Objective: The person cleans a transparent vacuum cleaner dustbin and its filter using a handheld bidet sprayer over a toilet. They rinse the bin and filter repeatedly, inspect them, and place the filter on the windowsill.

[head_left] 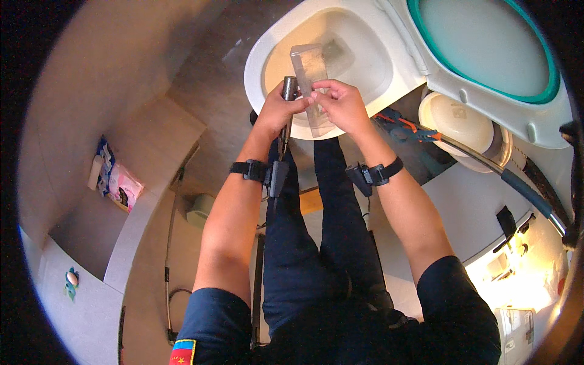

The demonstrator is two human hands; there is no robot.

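Observation:
My left hand (277, 112) is wrapped around a dark metal cylindrical handle (289, 87), which looks like a bidet sprayer. Its slim lower part runs down past my wrist. In my right hand (342, 104) is a long clear plastic container (312, 68), pinched by its side between thumb and fingers. The left thumb reaches across to the container near the right fingertips. Both items are above the front of a white toilet bowl (385, 59), with the container tilted slightly. Whether the container holds anything is hard to tell.
A raised toilet lid with a teal rim (554, 82) is at upper right. Below it stand white basins (456, 121) and a metal pole with a dark grip (524, 191). Packages (121, 182) occupy a wall recess at left. A bright light glares at lower right.

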